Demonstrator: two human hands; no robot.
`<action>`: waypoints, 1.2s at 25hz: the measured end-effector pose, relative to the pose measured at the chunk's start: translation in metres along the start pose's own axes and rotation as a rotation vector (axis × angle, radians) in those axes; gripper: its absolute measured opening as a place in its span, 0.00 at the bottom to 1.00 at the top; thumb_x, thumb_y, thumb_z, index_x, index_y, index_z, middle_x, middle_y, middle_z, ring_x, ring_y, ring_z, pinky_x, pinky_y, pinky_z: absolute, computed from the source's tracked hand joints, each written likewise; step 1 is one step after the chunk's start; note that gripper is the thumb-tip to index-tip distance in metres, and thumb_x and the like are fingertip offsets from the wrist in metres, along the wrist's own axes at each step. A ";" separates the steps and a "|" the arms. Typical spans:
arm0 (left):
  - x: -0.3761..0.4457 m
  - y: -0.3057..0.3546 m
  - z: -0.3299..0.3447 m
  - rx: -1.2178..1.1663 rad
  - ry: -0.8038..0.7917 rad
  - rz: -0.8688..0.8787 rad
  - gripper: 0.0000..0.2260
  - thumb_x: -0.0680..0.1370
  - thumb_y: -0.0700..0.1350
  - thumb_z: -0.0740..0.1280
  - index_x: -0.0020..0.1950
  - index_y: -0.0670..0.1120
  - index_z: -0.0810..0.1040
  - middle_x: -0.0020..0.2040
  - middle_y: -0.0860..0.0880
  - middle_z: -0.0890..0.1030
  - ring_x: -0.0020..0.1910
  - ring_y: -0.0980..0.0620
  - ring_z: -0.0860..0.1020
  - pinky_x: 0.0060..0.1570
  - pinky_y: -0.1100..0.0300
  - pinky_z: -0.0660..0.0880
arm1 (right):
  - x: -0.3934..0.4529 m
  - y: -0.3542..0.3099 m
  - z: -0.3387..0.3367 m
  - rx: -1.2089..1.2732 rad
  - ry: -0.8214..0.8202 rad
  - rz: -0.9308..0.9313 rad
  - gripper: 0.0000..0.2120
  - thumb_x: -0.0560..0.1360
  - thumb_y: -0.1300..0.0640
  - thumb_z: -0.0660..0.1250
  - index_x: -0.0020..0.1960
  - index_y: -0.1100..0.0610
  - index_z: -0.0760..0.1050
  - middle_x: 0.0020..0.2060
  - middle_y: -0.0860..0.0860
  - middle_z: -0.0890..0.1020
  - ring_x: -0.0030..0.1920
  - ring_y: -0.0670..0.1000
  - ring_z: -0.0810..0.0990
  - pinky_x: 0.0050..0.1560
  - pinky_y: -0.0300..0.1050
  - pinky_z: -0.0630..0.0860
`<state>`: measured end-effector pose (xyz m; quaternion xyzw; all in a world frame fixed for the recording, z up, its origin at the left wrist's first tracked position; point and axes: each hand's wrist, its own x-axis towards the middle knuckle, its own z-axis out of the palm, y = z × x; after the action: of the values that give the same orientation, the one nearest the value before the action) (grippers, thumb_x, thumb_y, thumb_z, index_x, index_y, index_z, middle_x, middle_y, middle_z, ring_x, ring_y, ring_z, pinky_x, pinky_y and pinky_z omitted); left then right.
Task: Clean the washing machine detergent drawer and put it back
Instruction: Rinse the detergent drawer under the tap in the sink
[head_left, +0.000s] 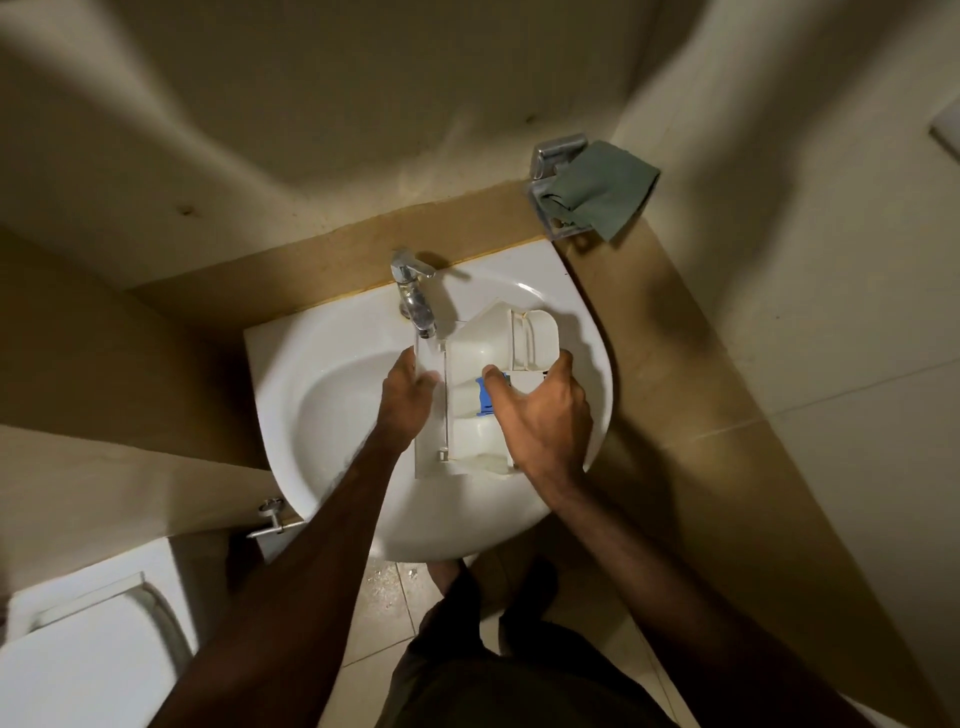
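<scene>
Nearest, both forearms reach up from the bottom of the view over the front rim of the basin (322, 395). The drawer (483, 358) is held between the hands above the bowl, its long side running away from the person. The left hand (408, 397) grips the drawer's left wall, thumb toward the inside and fingers wrapped out of sight beneath, so how tightly they curl cannot be told. The right hand (540, 415) spreads over the right side: its fingers (496, 384) curl down onto the blue insert (485, 397), while the thumb hooks the outer right edge, so it holds the drawer from above. Just beyond the left fingertips the tap (415, 296) stands over the drawer's far left corner; whether water runs is hard to say in this dim light. Past the right fingertips lie the far compartments, then the basin's back rim, and well beyond that a green cloth (597, 189) draped on a metal wall holder (558, 156). The drawer looks like stiff, thin moulded plastic, light to lift but likely slick when wet or soapy, and the blue insert may pop loose. Firm holds are probably the long side walls, not the inner partitions.
</scene>
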<state>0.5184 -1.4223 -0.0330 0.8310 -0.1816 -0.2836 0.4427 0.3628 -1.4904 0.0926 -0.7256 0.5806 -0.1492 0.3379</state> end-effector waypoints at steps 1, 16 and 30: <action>-0.002 0.002 0.003 0.071 0.085 0.035 0.07 0.82 0.39 0.63 0.57 0.38 0.77 0.48 0.46 0.81 0.44 0.47 0.77 0.44 0.58 0.72 | -0.004 0.000 0.002 0.024 0.008 -0.003 0.33 0.70 0.34 0.72 0.62 0.57 0.71 0.51 0.55 0.83 0.51 0.59 0.83 0.54 0.58 0.81; 0.003 0.002 -0.004 -0.021 0.054 0.062 0.12 0.84 0.52 0.64 0.51 0.47 0.83 0.43 0.52 0.82 0.41 0.53 0.76 0.42 0.66 0.69 | -0.021 -0.003 0.006 0.245 0.124 0.068 0.33 0.69 0.32 0.70 0.64 0.54 0.73 0.53 0.49 0.84 0.54 0.55 0.84 0.55 0.56 0.82; 0.023 0.004 -0.017 0.432 0.043 0.028 0.20 0.84 0.59 0.57 0.53 0.46 0.82 0.52 0.41 0.84 0.52 0.37 0.80 0.49 0.50 0.74 | -0.006 -0.018 0.021 0.493 0.179 0.210 0.29 0.65 0.38 0.76 0.58 0.52 0.73 0.50 0.45 0.85 0.51 0.51 0.85 0.55 0.56 0.84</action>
<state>0.5465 -1.4264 -0.0290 0.9098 -0.2404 -0.2142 0.2619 0.3868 -1.4765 0.0903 -0.5413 0.6263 -0.3136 0.4652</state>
